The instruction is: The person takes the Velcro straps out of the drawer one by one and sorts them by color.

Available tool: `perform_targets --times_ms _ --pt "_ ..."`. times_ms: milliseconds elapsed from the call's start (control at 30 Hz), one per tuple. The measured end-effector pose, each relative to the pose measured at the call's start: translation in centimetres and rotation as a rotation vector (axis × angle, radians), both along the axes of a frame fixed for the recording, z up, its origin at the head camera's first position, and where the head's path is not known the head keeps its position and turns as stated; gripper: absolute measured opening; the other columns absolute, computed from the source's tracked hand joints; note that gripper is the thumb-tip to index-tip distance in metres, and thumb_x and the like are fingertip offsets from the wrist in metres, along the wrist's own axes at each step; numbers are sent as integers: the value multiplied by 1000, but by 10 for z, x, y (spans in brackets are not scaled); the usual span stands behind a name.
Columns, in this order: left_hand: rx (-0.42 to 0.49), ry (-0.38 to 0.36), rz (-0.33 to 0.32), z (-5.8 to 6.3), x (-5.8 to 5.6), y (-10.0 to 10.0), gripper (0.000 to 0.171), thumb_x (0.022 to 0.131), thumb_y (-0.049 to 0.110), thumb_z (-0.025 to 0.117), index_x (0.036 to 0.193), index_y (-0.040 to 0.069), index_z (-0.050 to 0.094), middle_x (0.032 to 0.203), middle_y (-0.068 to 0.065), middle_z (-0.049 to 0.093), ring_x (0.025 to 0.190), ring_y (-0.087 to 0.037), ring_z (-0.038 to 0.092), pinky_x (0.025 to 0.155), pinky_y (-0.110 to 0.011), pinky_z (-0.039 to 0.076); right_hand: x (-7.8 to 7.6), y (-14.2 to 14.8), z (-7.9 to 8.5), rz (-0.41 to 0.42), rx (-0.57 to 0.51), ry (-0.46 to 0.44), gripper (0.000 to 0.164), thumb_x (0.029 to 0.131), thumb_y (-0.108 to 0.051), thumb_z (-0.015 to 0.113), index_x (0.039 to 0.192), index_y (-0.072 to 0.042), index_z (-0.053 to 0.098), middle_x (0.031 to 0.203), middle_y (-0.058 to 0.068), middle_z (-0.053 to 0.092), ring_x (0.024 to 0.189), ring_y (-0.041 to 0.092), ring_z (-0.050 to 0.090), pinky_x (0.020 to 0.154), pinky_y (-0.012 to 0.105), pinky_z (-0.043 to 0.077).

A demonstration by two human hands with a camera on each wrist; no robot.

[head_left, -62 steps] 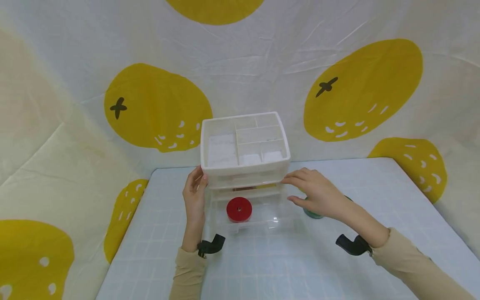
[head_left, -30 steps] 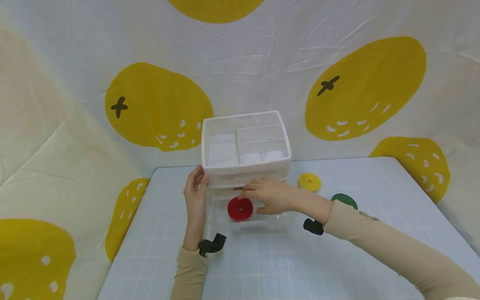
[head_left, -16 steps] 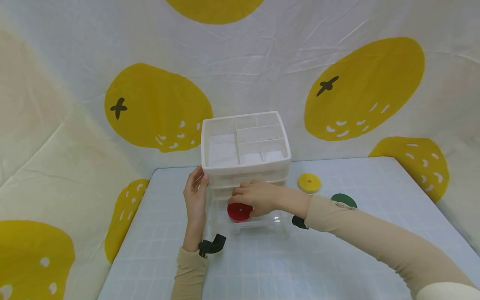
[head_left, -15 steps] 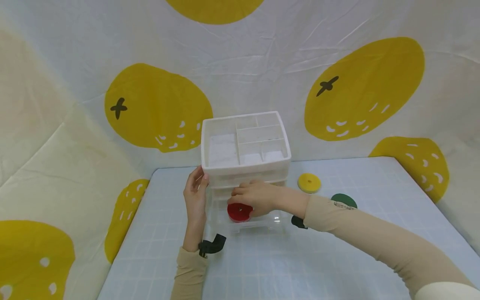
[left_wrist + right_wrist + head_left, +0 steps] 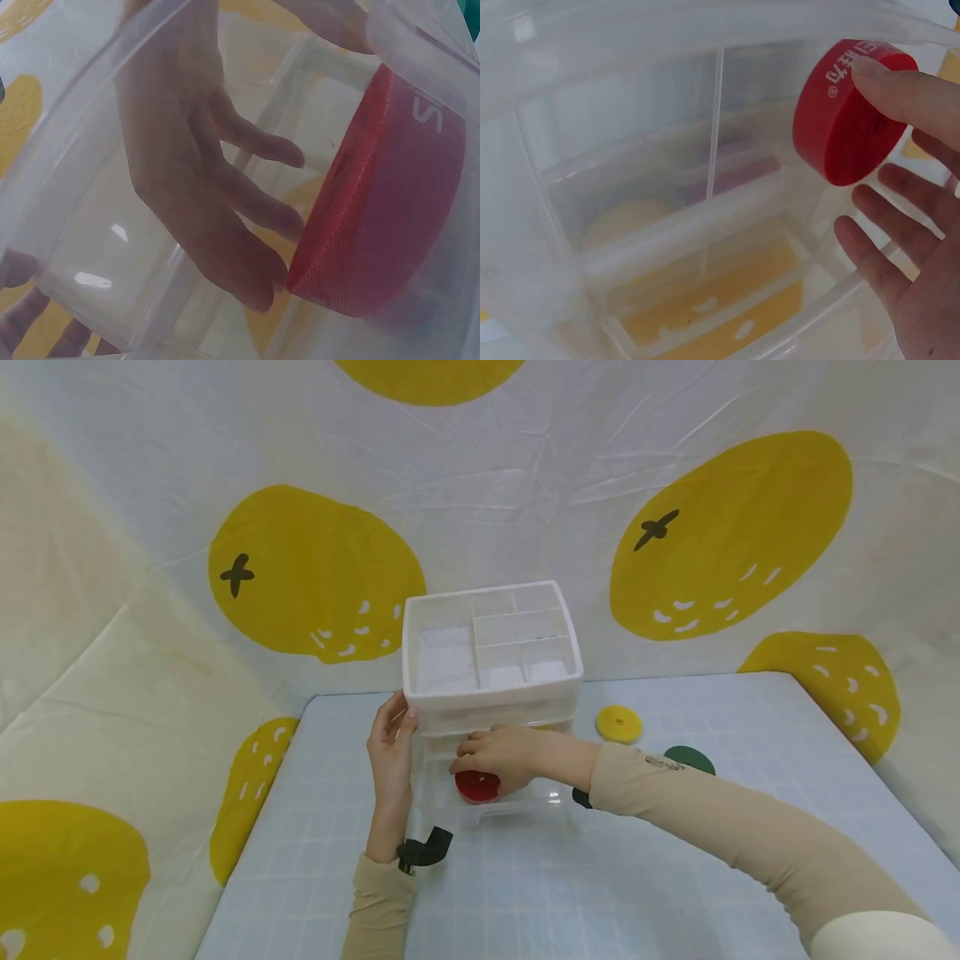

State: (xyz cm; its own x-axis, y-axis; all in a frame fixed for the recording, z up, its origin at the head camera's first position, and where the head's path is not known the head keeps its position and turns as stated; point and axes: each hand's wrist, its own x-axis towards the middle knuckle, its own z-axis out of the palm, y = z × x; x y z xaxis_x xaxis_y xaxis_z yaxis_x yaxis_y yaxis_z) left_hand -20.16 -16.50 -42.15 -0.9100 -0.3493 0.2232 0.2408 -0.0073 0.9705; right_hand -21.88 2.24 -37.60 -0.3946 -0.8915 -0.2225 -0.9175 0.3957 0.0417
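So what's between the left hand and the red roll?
The drawer's clear side wall, then fingers of the right hand; the head view shows both.

From where I stand, illumination is diffuse and moderately dim; shadows on the counter [image 5: 495, 897] are soft. A small highlight marks the clear drawer [image 5: 536, 808]; the left wrist view shows larger glare patches on its plastic. Both wrist views are hazy, low in contrast. In the right one, the red roll [image 5: 825, 124] reads crisper than its milky surroundings.

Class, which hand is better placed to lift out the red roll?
Probably the right hand: it touches the red roll in the drawer, while the left hand rests against the box.
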Motion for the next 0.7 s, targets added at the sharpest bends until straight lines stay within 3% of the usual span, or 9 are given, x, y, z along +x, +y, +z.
perform_targets --times_ms 433,700 --pt "12 7 -5 0 0 -1 38 93 24 64 130 15 59 124 -1 59 116 -18 54 92 -17 48 1 -3 -1 26 23 45 57 80 -32 76 133 -27 53 121 -4 59 115 16 53 94 30 49" --pt "5 -2 1 1 0 1 38 93 24 63 130 13 59 123 -1 59 115 -18 54 91 -15 48 3 -4 -1 14 30 14 56 80 -26 76 132 -25 55 121 -4 59 113 15 51 97 27 46"
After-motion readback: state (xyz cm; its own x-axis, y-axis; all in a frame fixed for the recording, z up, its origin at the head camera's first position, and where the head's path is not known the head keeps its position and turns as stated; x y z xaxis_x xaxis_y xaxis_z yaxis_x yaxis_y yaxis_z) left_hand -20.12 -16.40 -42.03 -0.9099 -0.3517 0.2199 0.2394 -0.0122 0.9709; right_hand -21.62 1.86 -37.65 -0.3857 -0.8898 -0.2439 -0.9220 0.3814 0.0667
